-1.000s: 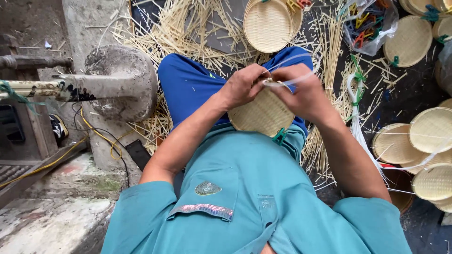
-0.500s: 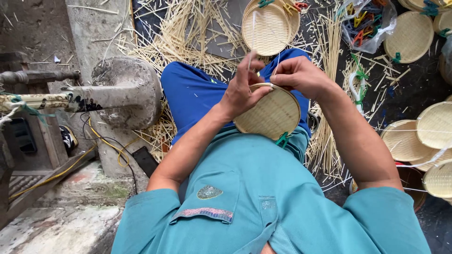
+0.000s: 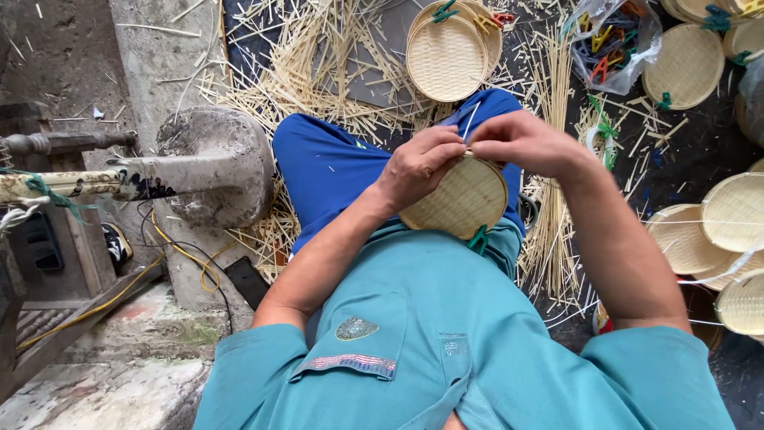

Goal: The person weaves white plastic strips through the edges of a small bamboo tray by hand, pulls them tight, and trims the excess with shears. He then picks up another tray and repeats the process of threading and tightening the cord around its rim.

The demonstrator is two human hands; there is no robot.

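Note:
A small round woven bamboo tray (image 3: 461, 201) rests on my lap, against my blue trousers. My left hand (image 3: 420, 166) grips its upper left rim with fingers curled. My right hand (image 3: 525, 143) pinches the top of the rim, close to the left hand. A thin pale strip (image 3: 470, 121) sticks up between the two hands. A green clip (image 3: 478, 239) hangs on the tray's lower edge.
Loose bamboo splints (image 3: 318, 64) litter the dark floor ahead. A stack of finished round trays (image 3: 447, 56) lies beyond my knees, more trays (image 3: 736, 231) at the right. A bag of coloured clips (image 3: 613, 40) sits upper right. A concrete block with a metal bar (image 3: 199, 167) stands at left.
The hands have shifted along the tray's top rim and closed in on each other. The tray has turned slightly on my lap, and the view has tilted down.

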